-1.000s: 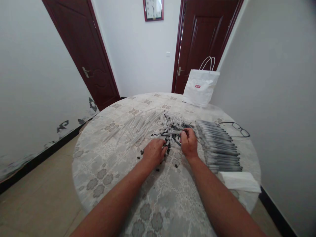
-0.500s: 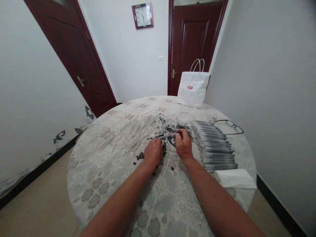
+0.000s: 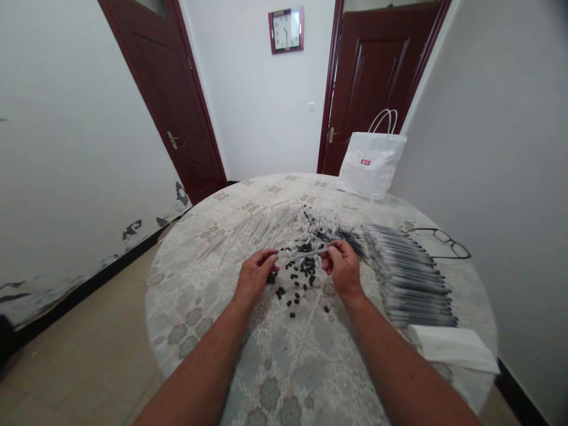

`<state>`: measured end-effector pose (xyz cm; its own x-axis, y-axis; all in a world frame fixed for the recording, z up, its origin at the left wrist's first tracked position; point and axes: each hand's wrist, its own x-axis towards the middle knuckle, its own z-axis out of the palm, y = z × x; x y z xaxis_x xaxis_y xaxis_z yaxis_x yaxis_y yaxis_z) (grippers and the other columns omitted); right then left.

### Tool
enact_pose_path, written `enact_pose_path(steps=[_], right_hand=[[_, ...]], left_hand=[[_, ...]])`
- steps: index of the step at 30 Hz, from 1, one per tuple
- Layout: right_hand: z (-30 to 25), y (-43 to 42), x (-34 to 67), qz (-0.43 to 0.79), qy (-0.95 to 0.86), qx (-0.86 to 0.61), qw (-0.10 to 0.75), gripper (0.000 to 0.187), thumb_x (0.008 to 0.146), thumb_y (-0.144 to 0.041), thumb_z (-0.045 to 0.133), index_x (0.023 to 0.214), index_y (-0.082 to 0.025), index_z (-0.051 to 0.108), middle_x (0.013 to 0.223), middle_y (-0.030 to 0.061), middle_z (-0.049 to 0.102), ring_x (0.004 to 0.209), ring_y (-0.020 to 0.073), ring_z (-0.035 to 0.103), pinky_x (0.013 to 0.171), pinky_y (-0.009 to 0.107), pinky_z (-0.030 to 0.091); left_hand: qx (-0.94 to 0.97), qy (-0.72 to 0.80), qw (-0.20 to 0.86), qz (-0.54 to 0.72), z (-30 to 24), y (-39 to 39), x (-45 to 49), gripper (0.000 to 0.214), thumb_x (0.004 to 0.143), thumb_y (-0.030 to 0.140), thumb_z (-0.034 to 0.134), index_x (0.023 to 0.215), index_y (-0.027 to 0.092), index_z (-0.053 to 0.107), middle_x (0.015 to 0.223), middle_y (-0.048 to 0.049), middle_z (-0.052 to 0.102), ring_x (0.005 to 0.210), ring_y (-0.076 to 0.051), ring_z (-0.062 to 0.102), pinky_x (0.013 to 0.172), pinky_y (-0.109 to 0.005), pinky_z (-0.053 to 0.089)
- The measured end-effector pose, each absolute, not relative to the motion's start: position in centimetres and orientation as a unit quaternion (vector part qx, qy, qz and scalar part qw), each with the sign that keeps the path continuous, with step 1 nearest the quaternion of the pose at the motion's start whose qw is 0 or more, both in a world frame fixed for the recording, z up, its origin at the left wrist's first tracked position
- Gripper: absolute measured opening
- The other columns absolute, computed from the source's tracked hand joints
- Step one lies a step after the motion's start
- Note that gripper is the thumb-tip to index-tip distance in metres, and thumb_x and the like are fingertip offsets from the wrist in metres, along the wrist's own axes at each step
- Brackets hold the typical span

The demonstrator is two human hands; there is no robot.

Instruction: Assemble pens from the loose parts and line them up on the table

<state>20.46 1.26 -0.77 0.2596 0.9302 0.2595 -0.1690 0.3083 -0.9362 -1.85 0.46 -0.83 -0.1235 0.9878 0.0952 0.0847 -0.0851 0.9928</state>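
My right hand (image 3: 344, 267) pinches one end of a thin translucent pen barrel (image 3: 310, 254), which lies level above the table. At its other end are the closed fingertips of my left hand (image 3: 256, 273); a small pale part there is too blurred to name. Beneath and between the hands lie scattered small black pen caps or plugs (image 3: 307, 266). Behind them is a heap of small white pen parts (image 3: 317, 222). Loose clear pen tubes (image 3: 257, 231) spread to the left, and thin dark refills (image 3: 352, 241) lie just beyond my right hand.
On the right, a row of grey pens (image 3: 412, 278) lies side by side, with eyeglasses (image 3: 448, 242) behind and a folded white cloth or paper (image 3: 455, 349) in front. A white bag (image 3: 371, 165) stands at the back of the round, cloth-covered table (image 3: 284, 355).
My hands have moved apart, and my left hand has come away from the black pieces, so more of them show. The whole view has shifted, with things appearing further right.
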Motion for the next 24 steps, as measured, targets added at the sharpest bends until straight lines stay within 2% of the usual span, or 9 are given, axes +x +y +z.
enact_pose_path(steps=[7,12,19,24], right_hand=[[-1.68,1.49,20.12,0.41,-0.454,-0.418,0.672,0.021,0.085,-0.041,0.06,0.09,-0.021,0.055,0.066,-0.0028,0.066,0.042,0.0093,0.052,0.036,0.019,0.037],[-1.65,1.38,19.88,0.41,-0.459,-0.421,0.666,0.021,0.086,-0.041,0.06,0.092,-0.021,0.055,0.066,-0.0024,0.067,0.042,0.009,0.051,0.036,0.019,0.038],[-1.48,1.15,19.73,0.415,-0.455,-0.404,0.677,0.02,0.086,-0.039,0.061,0.093,-0.021,0.055,0.069,-0.0012,0.068,0.044,0.0096,0.053,0.037,0.02,0.039],[-1.57,1.1,19.45,0.416,-0.465,-0.409,0.666,0.021,0.086,-0.039,0.061,0.093,-0.021,0.055,0.069,-0.0011,0.068,0.044,0.0098,0.053,0.037,0.02,0.039]], left_hand=[[0.455,0.464,0.501,0.571,-1.67,0.73,-1.57,0.042,0.076,0.046,0.073,0.107,0.018,0.072,0.079,-0.0042,0.069,0.073,-0.019,0.069,0.073,-0.032,0.055],[0.437,0.437,0.523,0.587,-1.85,0.75,-1.24,0.043,0.076,0.042,0.075,0.11,0.018,0.069,0.086,-0.0049,0.069,0.072,-0.016,0.068,0.075,-0.033,0.056],[0.405,0.418,0.537,0.61,-1.38,0.8,-1.39,0.038,0.074,0.038,0.076,0.104,0.017,0.067,0.081,-0.0018,0.065,0.072,-0.015,0.066,0.079,-0.036,0.056],[0.397,0.411,0.544,0.614,-1.08,0.67,-1.19,0.038,0.073,0.038,0.077,0.102,0.017,0.067,0.082,-0.0031,0.066,0.076,-0.016,0.067,0.082,-0.039,0.057]])
